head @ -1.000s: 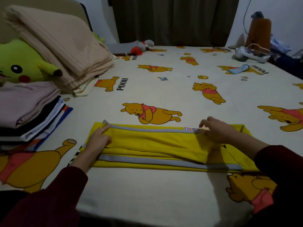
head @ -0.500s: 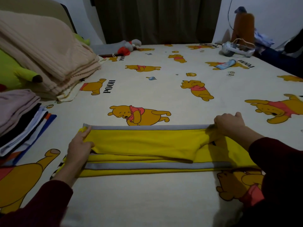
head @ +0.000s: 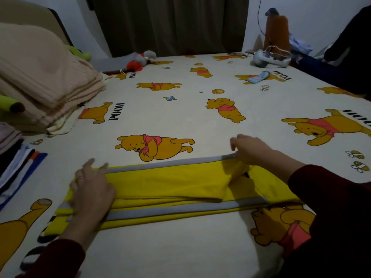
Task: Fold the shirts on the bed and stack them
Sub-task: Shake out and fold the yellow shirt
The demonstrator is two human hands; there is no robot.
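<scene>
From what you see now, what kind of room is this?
Most likely a bedroom: a bed with a cartoon-bear sheet, folded blankets beside a stack of folded clothes, and dark curtains behind.

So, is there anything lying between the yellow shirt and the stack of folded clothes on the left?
Nothing visible: only bare bed sheet lies between the yellow shirt and the stack. The left hand rests flat on the shirt's near end.

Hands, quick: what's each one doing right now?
Left hand: open, fingers flat, pressing the yellow shirt.
Right hand: fingers curled at the shirt's grey-trimmed far edge, pinching it.
</scene>
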